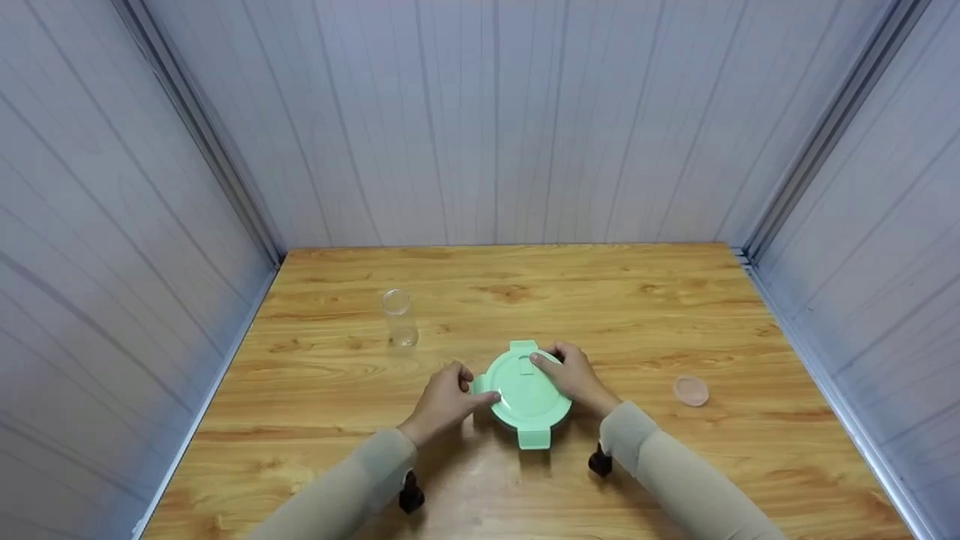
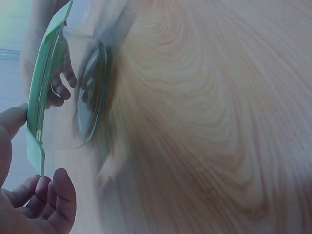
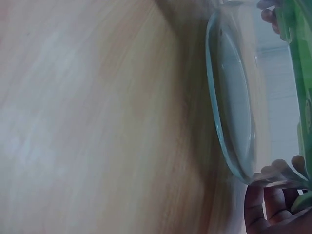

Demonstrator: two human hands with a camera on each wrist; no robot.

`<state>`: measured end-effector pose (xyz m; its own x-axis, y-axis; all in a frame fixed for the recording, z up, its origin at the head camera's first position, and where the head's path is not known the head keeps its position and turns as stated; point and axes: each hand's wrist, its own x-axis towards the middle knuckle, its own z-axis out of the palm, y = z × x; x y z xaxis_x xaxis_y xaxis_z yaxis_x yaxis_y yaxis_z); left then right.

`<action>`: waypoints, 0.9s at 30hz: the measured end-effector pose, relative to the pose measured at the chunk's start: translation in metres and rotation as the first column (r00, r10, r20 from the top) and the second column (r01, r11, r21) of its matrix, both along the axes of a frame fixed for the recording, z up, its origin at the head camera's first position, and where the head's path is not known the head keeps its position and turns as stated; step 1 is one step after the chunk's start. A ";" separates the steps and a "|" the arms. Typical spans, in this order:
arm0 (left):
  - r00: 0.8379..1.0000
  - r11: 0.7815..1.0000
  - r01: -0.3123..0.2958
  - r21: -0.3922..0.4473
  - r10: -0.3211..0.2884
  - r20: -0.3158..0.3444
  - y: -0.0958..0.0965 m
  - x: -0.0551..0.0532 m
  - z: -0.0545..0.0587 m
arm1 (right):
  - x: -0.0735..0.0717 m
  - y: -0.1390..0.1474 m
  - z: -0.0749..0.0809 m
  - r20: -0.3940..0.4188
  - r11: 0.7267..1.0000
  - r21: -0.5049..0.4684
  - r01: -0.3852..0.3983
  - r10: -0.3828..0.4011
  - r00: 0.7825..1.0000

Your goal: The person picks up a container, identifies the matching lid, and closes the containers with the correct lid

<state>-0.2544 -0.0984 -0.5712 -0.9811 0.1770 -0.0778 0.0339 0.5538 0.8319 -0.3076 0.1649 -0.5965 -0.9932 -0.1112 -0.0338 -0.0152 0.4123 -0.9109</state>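
Note:
A round glass food container (image 3: pixel 234 92) with a mint-green lid (image 1: pixel 534 401) stands at the middle front of the table. Its lid has latch flaps; those at the far and near sides stick outward. My left hand (image 1: pixel 444 401) is at the left flap, thumb on the lid's top and fingers curled by the flap's edge, as the left wrist view shows. My right hand (image 1: pixel 576 379) grips the container's right side, thumb on the lid and fingers against the glass wall. Through the clear glass the container looks empty.
A clear glass cup (image 1: pixel 401 321) stands upright at the back left of the wooden table (image 1: pixel 600 292). A small pinkish translucent disc (image 1: pixel 691 391) lies off to the right. Pale panel walls border the table at the back and both sides.

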 end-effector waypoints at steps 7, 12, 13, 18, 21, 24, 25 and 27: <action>1.000 1.000 0.012 0.028 -0.013 0.015 -0.001 -0.001 0.001 | 0.001 -0.002 0.002 0.024 1.000 -0.013 0.015 -0.014 1.000; 0.999 0.996 0.031 0.082 -0.034 0.041 0.000 -0.002 0.002 | 0.000 -0.002 0.002 0.016 0.999 -0.031 0.017 -0.016 1.000; 0.998 0.995 0.038 0.089 -0.042 0.046 0.000 -0.003 0.002 | 0.000 -0.002 0.002 0.014 0.999 -0.031 0.016 -0.015 1.000; 0.994 0.992 0.061 0.113 -0.070 0.078 0.000 -0.005 0.002 | 0.000 -0.001 0.002 0.017 1.000 -0.023 0.014 -0.014 1.000; 0.991 0.988 0.060 0.140 -0.076 0.110 0.001 -0.006 0.001 | 0.001 -0.001 0.002 0.014 1.000 -0.012 0.012 -0.012 1.000; 0.988 0.984 0.059 0.169 -0.082 0.132 0.000 -0.007 0.001 | 0.001 0.000 0.001 0.008 1.000 -0.010 0.008 -0.008 1.000; 0.987 0.982 0.061 0.176 -0.086 0.134 0.000 -0.007 0.000 | 0.001 0.000 0.001 0.006 1.000 -0.010 0.008 -0.008 1.000; 0.987 0.980 0.068 0.188 -0.094 0.134 0.000 -0.007 0.001 | 0.001 0.000 0.000 0.006 1.000 -0.010 0.012 -0.012 1.000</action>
<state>-0.2619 -0.0984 -0.5705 -0.9444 0.2792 -0.1735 -0.0527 0.3926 0.9182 -0.3070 0.1650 -0.5964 -0.9943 -0.0996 -0.0383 -0.0051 0.4029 -0.9152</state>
